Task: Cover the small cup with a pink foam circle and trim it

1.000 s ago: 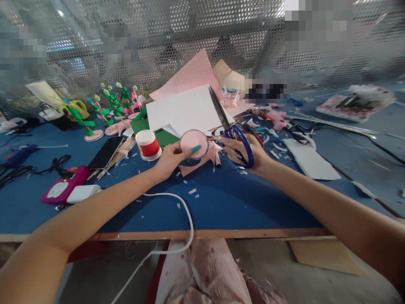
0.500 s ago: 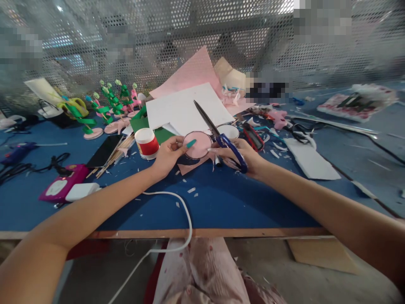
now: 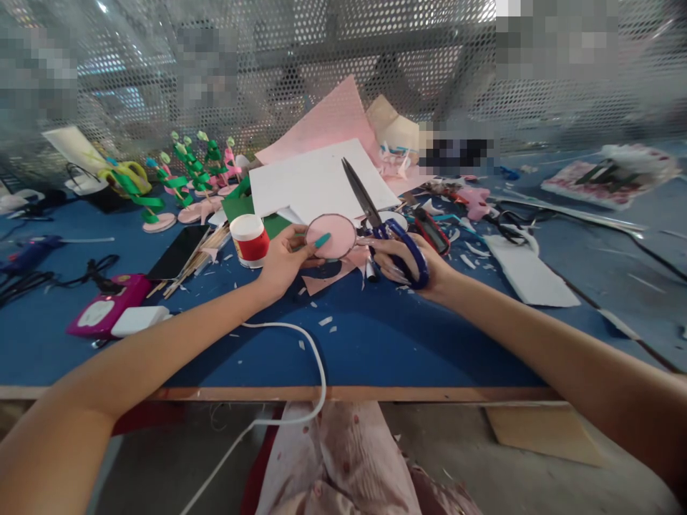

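My left hand [image 3: 284, 259] pinches a round pink foam disc [image 3: 333, 236] above the blue table, thumb on its face. My right hand [image 3: 411, 263] has its fingers through the blue handles of a pair of scissors [image 3: 376, 214]. The blades point up and away, just to the right of the disc's edge. A pink foam offcut [image 3: 327, 277] lies on the table under both hands.
A red-and-white pot [image 3: 250, 240] stands left of the disc. White [image 3: 316, 184], pink [image 3: 327, 121] and green sheets are piled behind. Green-and-pink foam figures [image 3: 187, 179], a black phone [image 3: 177, 252], sticks, a pink device [image 3: 104, 311], a white cable [image 3: 300, 343] and scraps litter the blue table [image 3: 376, 343].
The scissors swung left toward the disc, then tilted back upright. Both hands stayed almost in place, and the disc turned slightly in my left fingers.
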### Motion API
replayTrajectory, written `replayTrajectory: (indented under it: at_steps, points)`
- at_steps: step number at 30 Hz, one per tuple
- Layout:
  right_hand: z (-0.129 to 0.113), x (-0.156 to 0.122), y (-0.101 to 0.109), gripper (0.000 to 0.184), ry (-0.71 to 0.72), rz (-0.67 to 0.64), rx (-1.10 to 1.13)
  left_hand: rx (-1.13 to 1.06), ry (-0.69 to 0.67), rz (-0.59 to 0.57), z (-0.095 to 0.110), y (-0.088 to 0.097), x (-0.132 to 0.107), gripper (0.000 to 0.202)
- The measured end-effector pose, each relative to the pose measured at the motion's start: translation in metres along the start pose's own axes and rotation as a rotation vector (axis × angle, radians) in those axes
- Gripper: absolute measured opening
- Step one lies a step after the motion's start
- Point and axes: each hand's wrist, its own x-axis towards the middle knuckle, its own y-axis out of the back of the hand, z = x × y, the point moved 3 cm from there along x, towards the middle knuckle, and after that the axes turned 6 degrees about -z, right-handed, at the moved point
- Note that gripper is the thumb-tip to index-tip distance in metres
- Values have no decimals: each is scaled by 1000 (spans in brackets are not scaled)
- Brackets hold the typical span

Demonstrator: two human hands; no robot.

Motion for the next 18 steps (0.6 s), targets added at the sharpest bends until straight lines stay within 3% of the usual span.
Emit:
replayTrajectory:
  at_steps: [7, 12, 18]
  points:
    - [-4, -4, -3, 28, -4, 10, -12, 20, -11, -15, -1, 0, 0, 34]
    - [-6, -4, -3, 33, 20, -51, -14, 27, -1, 15, 0, 2, -1, 33]
    - [-16, -4, 10, 51, 85, -43, -356, -9, -64, 41, 4, 1, 0, 26]
